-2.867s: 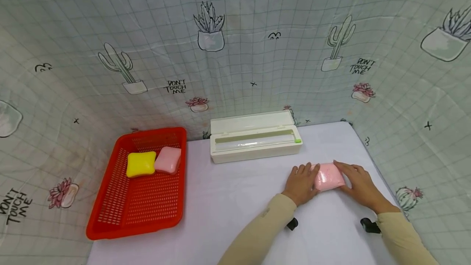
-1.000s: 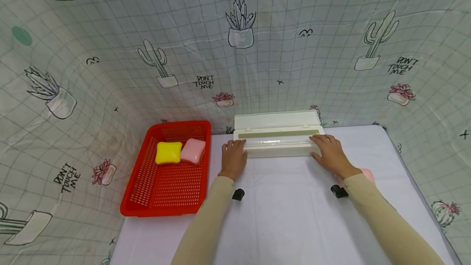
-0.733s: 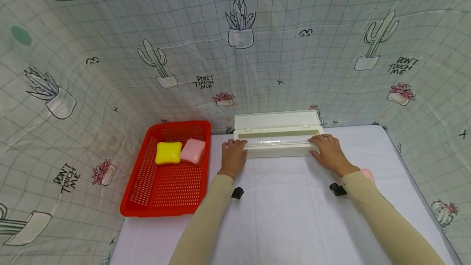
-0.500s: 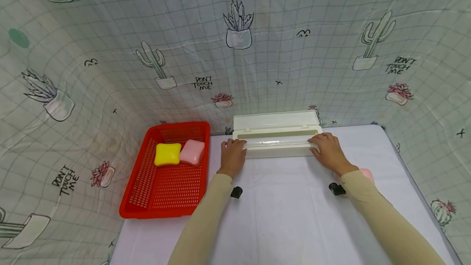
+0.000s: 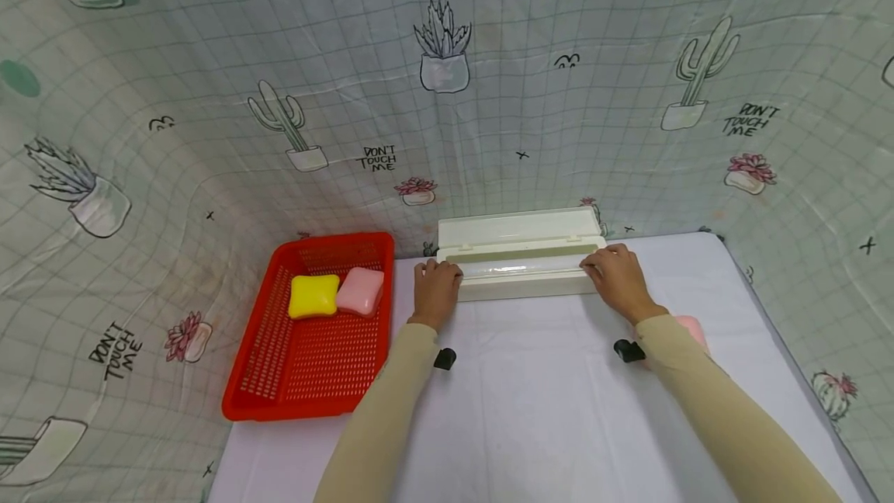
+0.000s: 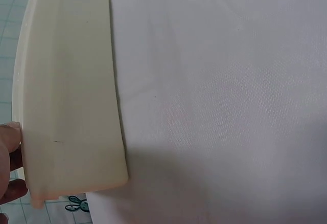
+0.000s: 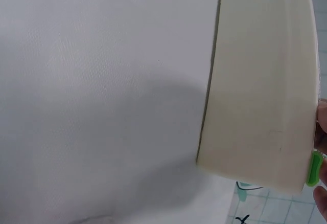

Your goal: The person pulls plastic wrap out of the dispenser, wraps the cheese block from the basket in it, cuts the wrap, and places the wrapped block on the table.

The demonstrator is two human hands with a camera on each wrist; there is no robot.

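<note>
from my end, the white box [image 5: 524, 287] sits at the centre of the head view, its lid [image 5: 517, 229] tipped back toward the printed backdrop [image 5: 349, 91], presumably so the clear film [image 5: 520, 265] inside can be reached. the left hand [image 5: 438, 289] is at the box's left end, the right hand [image 5: 620, 278] at its right, by the green slider [image 7: 314, 169]. fingers on both look narrow, thumb drawn in to the fingertips; i judge they pinch the film's near edge, an end each to keep it even, though the contact itself is too small to see cleanly. right of centre, a pink block [image 5: 694, 328] is partly behind the right sleeve [image 5: 719, 402]; the red basket [image 5: 321, 367], left of centre, holds a yellow block [image 5: 313, 296] and a second pink block [image 5: 360, 291]. compared with half a second ago, the thumbs have come up off the box's front; box and basket haven't moved, only my view has drifted.
</note>
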